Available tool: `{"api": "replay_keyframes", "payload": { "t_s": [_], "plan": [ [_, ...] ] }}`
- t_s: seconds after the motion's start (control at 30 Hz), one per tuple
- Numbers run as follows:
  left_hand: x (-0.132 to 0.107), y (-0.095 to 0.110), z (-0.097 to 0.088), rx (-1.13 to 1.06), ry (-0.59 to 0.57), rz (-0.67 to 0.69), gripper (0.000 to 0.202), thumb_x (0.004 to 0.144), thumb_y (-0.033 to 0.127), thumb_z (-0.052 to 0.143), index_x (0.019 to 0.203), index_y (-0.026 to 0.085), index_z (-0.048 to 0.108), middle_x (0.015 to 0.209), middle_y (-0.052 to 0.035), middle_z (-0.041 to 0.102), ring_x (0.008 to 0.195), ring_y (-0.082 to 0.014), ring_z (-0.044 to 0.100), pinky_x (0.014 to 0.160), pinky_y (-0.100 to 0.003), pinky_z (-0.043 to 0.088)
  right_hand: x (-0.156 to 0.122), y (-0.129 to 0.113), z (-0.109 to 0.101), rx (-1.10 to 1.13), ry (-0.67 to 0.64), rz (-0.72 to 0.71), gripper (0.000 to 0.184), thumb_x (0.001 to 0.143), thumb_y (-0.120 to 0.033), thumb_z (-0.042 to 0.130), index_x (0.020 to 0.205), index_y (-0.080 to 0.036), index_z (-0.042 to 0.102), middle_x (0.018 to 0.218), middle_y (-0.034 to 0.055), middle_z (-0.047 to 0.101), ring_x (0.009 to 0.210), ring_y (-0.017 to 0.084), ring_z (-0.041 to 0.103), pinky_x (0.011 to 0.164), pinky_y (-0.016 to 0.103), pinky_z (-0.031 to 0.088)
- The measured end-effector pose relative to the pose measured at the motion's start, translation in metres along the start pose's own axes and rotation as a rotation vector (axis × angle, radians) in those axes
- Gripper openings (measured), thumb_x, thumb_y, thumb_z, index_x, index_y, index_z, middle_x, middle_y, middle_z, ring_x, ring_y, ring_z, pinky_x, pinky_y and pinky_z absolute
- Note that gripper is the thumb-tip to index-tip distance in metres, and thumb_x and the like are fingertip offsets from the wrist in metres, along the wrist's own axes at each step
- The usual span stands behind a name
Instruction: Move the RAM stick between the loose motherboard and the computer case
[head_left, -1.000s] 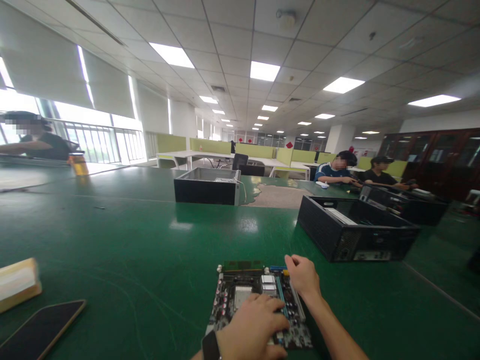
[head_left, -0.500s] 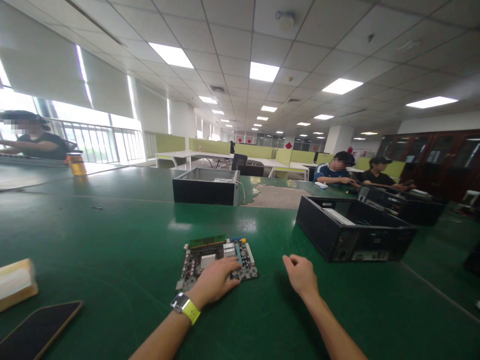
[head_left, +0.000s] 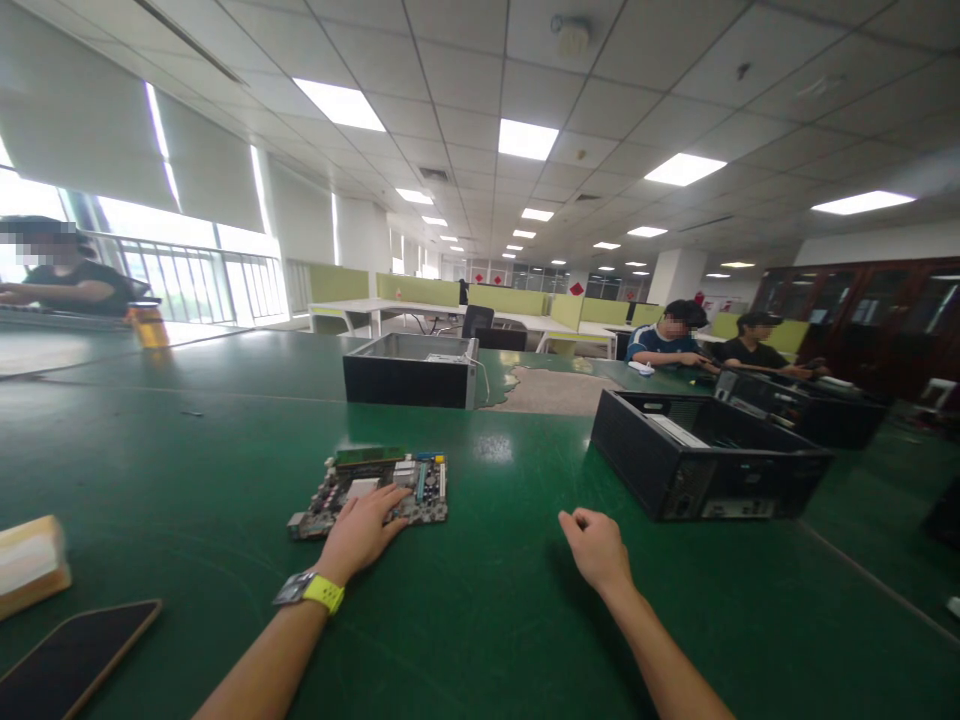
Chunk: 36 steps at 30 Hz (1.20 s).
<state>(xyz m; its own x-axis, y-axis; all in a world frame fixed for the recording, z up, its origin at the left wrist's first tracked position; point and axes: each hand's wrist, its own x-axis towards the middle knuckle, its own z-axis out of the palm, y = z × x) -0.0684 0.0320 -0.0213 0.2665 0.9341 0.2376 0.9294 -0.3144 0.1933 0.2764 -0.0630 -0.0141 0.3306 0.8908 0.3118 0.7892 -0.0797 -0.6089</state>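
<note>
- motherboard (head_left: 424, 490) lies flat on green surface (head_left: 480, 620), centre-left of frame, lower half; green memory stick (head_left: 371, 455) along its far edge
- left hand (head_left: 360, 535) palm down on near edge of motherboard, fingers spread flat over it, not gripping anything
- yellow-strapped watch (head_left: 311, 592) on left wrist, lower left of centre
- right hand (head_left: 596, 550) lower centre-right, well apart from motherboard, fingers loosely curled in, holds nothing; cannot tell if it touches the surface
- open black computer case (head_left: 705, 470) right of centre, just beyond right hand
- second open case (head_left: 409, 375) centre of frame, behind motherboard
- dark phone (head_left: 75, 660) bottom left corner, flat on surface; pale wooden block (head_left: 30, 565) just above it at left edge
- orange-yellow bottle (head_left: 146, 325) far left, beside a seated person (head_left: 67, 285)
- two more people (head_left: 671, 340) seated at right, mid-height, behind more cases
</note>
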Motion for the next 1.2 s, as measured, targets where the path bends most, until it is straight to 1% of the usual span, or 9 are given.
{"api": "replay_keyframes", "payload": {
  "t_s": [0.17,0.4,0.57,0.7,0.83,0.93,1.07,1.13,1.2],
  "plan": [
    [0.0,-0.009,0.001,0.023,-0.014,-0.044,0.049,0.082,0.043,0.045,0.13,0.032,0.047,0.137,-0.0032,0.046,0.128,-0.026,0.037,0.107,-0.044,0.024,-0.002,-0.004,0.001,-0.03,-0.022,0.004,0.038,0.081,-0.045,0.039,0.053,-0.02,0.038,0.05,-0.0024,0.046,0.048,0.011,0.039,0.048,0.022,0.024],
    [0.001,-0.009,0.0,0.025,-0.023,-0.034,0.049,0.082,0.042,0.045,0.13,0.031,0.047,0.136,-0.0038,0.047,0.127,-0.0262,0.039,0.106,-0.044,0.025,-0.004,-0.005,0.001,-0.051,-0.049,0.022,0.038,0.082,-0.045,0.039,0.053,-0.019,0.036,0.05,-0.0027,0.044,0.049,0.011,0.04,0.048,0.022,0.024],
    [0.002,-0.005,-0.002,0.026,-0.021,-0.13,0.048,0.083,0.042,0.043,0.13,0.032,0.046,0.138,-0.0024,0.046,0.13,-0.0307,0.033,0.106,-0.049,0.022,-0.004,-0.004,0.001,-0.041,-0.062,0.021,0.038,0.082,-0.046,0.039,0.054,-0.02,0.038,0.051,-0.0025,0.045,0.049,0.011,0.04,0.048,0.022,0.024],
    [0.007,-0.005,-0.003,0.033,-0.012,-0.193,0.048,0.083,0.041,0.041,0.13,0.031,0.046,0.138,-0.0019,0.045,0.13,-0.0319,0.032,0.105,-0.052,0.021,-0.005,-0.005,0.0,-0.026,-0.065,0.017,0.038,0.082,-0.046,0.039,0.055,-0.02,0.038,0.051,-0.0026,0.045,0.049,0.011,0.041,0.048,0.022,0.024],
    [0.012,-0.015,-0.003,0.015,-0.022,-0.221,0.047,0.083,0.041,0.042,0.128,0.031,0.047,0.137,-0.0011,0.046,0.13,-0.0318,0.032,0.104,-0.053,0.021,-0.007,-0.008,-0.001,-0.027,-0.071,0.011,0.038,0.083,-0.045,0.039,0.055,-0.02,0.039,0.053,-0.0024,0.047,0.049,0.011,0.041,0.047,0.022,0.024],
    [0.014,-0.026,-0.002,0.026,-0.017,-0.246,0.047,0.083,0.04,0.041,0.128,0.031,0.047,0.135,-0.0021,0.048,0.13,-0.0315,0.032,0.104,-0.053,0.023,-0.006,-0.007,0.003,-0.06,-0.066,0.009,0.037,0.082,-0.044,0.041,0.054,-0.02,0.041,0.052,-0.0024,0.047,0.049,0.011,0.041,0.047,0.022,0.023],
    [0.014,-0.037,-0.004,0.055,-0.017,-0.266,0.048,0.084,0.038,0.037,0.131,0.029,0.044,0.136,-0.0042,0.048,0.131,-0.0312,0.03,0.102,-0.055,0.024,-0.003,-0.003,0.007,-0.023,-0.072,0.027,0.037,0.08,-0.044,0.044,0.053,-0.019,0.047,0.051,-0.0018,0.05,0.049,0.011,0.044,0.049,0.022,0.026],
    [0.012,-0.037,-0.005,0.063,-0.025,-0.269,0.049,0.085,0.037,0.036,0.132,0.027,0.043,0.137,-0.0042,0.046,0.132,-0.0306,0.029,0.103,-0.054,0.024,0.002,-0.002,0.0,0.047,-0.073,0.045,0.036,0.079,-0.045,0.045,0.055,-0.019,0.054,0.051,-0.0006,0.053,0.05,0.013,0.048,0.05,0.023,0.029],
    [0.01,-0.036,-0.007,0.056,-0.029,-0.267,0.048,0.085,0.037,0.036,0.132,0.027,0.043,0.138,-0.0035,0.045,0.132,-0.0303,0.029,0.103,-0.053,0.025,0.012,-0.005,-0.018,0.052,-0.035,0.062,0.037,0.079,-0.047,0.045,0.062,-0.019,0.062,0.055,0.0012,0.058,0.054,0.014,0.052,0.052,0.023,0.033]
  ]
}}
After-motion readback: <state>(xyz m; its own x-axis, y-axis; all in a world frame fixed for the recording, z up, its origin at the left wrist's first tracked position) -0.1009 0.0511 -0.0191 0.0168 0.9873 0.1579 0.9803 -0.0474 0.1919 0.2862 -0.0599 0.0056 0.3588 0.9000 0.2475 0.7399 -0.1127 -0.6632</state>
